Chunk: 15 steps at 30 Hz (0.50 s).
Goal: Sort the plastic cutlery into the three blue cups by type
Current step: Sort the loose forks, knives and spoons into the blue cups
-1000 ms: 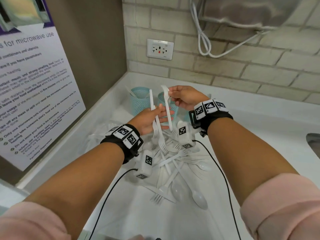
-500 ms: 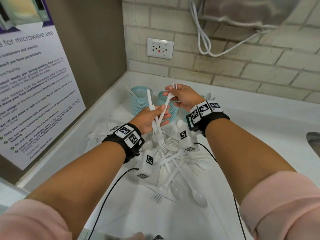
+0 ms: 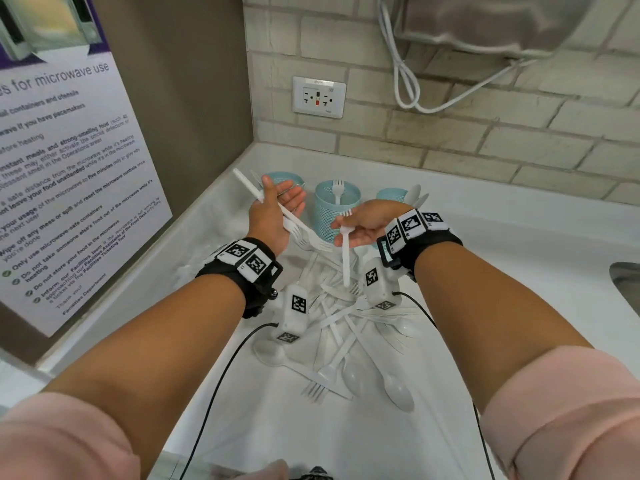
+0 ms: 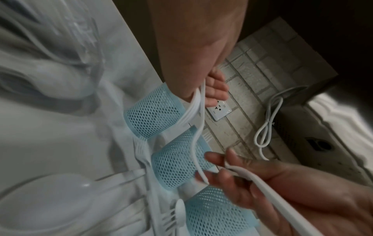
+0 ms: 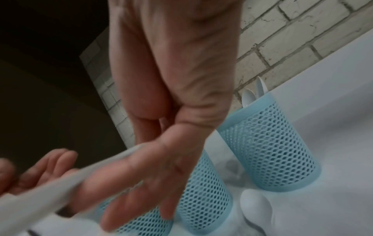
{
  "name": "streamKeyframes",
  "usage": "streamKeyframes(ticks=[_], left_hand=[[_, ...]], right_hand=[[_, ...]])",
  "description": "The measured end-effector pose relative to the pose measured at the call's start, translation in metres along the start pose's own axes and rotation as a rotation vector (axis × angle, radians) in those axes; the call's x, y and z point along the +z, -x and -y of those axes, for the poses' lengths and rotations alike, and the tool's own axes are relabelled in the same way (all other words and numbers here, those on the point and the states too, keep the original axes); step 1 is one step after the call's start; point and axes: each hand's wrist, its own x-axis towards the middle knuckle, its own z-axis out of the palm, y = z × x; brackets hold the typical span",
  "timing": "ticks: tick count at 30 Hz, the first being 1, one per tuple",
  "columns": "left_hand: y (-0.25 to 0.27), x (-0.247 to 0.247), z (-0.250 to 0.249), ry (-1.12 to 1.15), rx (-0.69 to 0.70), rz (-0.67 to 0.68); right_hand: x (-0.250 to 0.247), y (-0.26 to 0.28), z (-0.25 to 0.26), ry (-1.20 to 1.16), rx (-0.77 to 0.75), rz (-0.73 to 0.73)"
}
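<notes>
Left grip: left hand is holding a bundle of white cutlery against the palm, fingers half spread
Right grip: right hand is pinching one fork, likely heading for the middle cup, which is holding a fork
Cups: three, standing by the wall
Pile: unsorted cutlery is lying on the counter beneath the wrists

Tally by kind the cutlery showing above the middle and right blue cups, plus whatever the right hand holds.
Forks: 2, the standing fork in the middle cup and the held fork in the right hand
Spoons: 2, the spoons in the right cup
Total: 4
</notes>
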Motion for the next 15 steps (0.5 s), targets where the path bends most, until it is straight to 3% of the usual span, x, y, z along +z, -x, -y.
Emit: streamKeyframes(ticks=[7, 11, 15], left_hand=[[0.002, 0.006, 0.006, 0.036, 0.059, -0.064], [0.001, 0.004, 0.005, 0.017, 0.046, -0.044], [0.000, 0.000, 0.010, -0.037, -0.009, -0.044]], right_hand=[[0.019, -0.005, -0.011, 0.006, 0.021, 0.091], [0.010, -0.008, -0.011, -0.058, -0.061, -0.072], [0.002, -0.012, -0.007, -0.145, -0.250, -0.318]])
